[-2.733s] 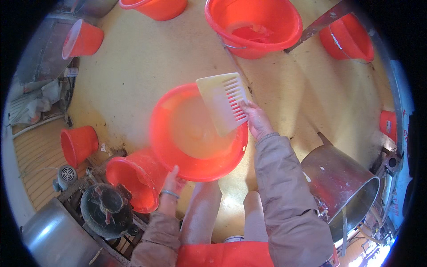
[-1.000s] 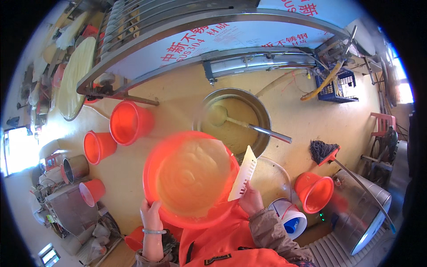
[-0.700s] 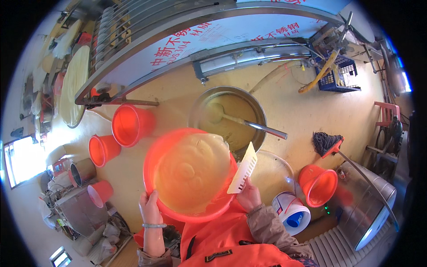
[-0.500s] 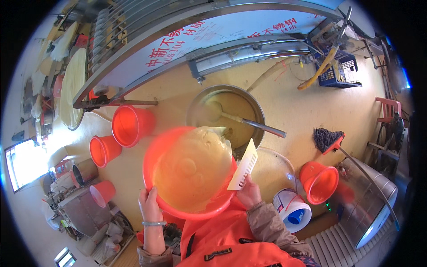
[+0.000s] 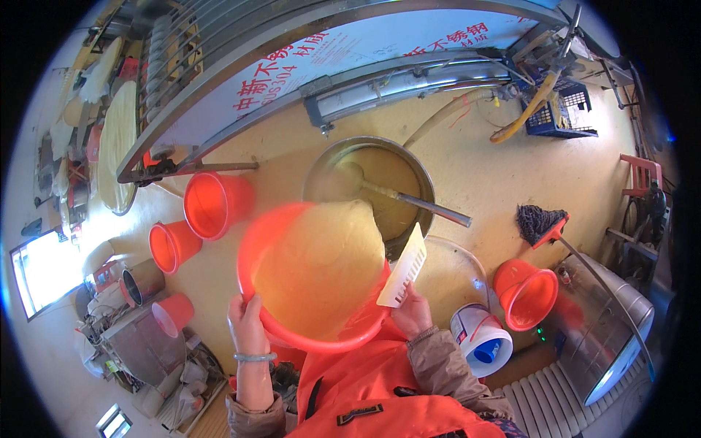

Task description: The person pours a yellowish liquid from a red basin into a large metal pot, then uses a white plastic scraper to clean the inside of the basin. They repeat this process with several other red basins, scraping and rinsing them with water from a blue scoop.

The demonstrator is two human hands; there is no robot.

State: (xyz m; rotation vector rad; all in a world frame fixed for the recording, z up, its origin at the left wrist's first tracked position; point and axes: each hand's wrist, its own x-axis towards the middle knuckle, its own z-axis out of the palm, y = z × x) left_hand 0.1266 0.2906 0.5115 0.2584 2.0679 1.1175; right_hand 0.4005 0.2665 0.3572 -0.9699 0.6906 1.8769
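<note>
My left hand (image 5: 248, 325) grips the near left rim of a large red plastic basin (image 5: 328, 342). Thick, pale yellow batter (image 5: 321, 270) fills much of the basin, which tilts away from me. Its far edge overlaps a wide metal pot (image 5: 429, 191) on the floor. My right hand (image 5: 414, 310) is closed on a cream slotted plastic scraper (image 5: 404, 270), held upright by the basin's right side. Whether that hand also supports the basin, I cannot tell. Yellowish liquid lies in the pot, with a long-handled ladle (image 5: 438, 212) resting across its rim.
Red buckets (image 5: 219, 208) stand to the left, and another red bucket (image 5: 524, 296) on the right beside a white bucket (image 5: 478, 339). A mop (image 5: 542, 226) leans over a metal drum (image 5: 613, 314). Beyond the pot runs a metal-framed machine (image 5: 409, 91); a blue crate (image 5: 558, 109) sits far right.
The batter's uneven, folded far edge has become a smoother bulge at the basin's lip. Both hands keep their holds, and the scraper has shifted slightly.
</note>
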